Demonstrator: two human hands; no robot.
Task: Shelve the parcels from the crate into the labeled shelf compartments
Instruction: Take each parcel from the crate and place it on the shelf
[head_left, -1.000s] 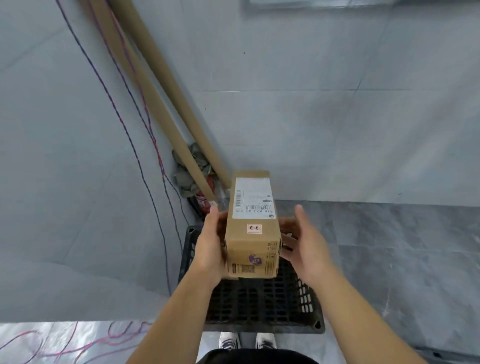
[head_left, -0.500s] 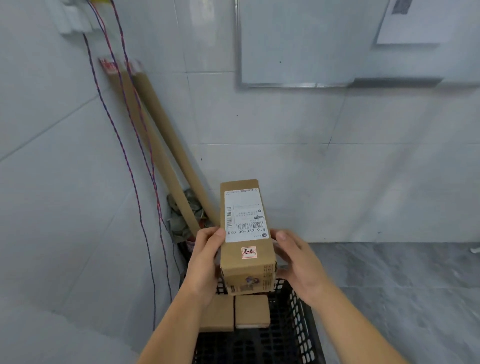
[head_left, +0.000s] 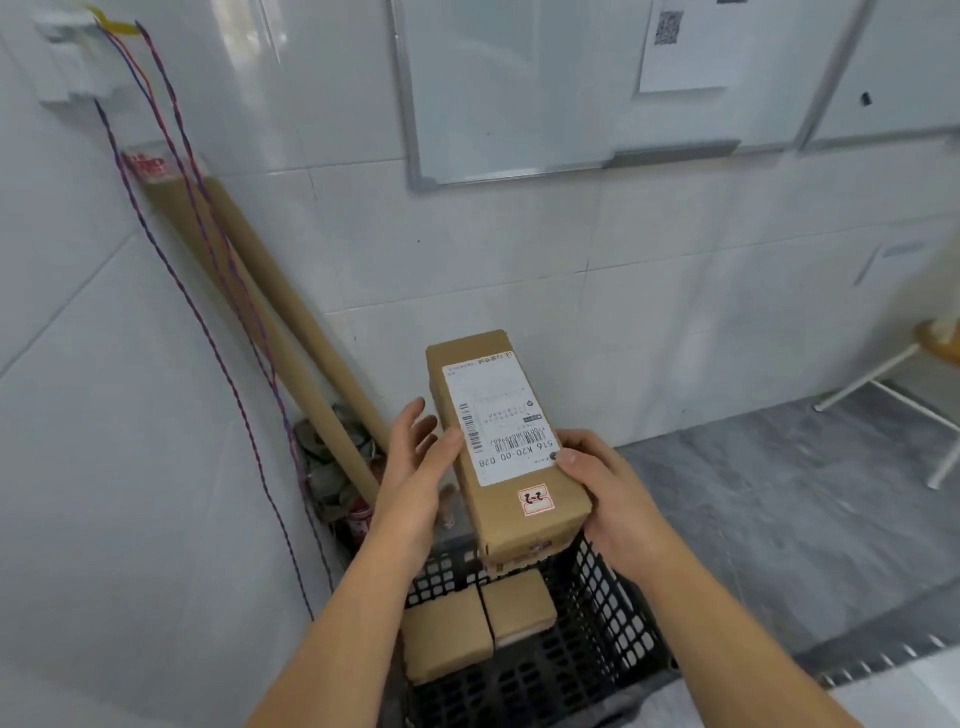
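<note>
1. The right hand (head_left: 613, 499) gripped the near end of the parcel (head_left: 506, 452), thumb by its label (head_left: 493, 410). The left hand (head_left: 415, 467) was open, fingers straight, along its left side.
2. Probably best: read the red sticker (head_left: 535, 500), then carry it level. No shelf showed.
3. Below the hands sat the black crate (head_left: 613, 613) on the grey floor (head_left: 779, 519), two parcels (head_left: 447, 639) inside. Cardboard tubes (head_left: 291, 322) leaned left of the left hand.

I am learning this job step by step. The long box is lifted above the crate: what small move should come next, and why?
Probably turn toward the shelf, which is not in view. The right hand grips the box over the crate, the left hand is open beside it, and the label faces up.
</note>
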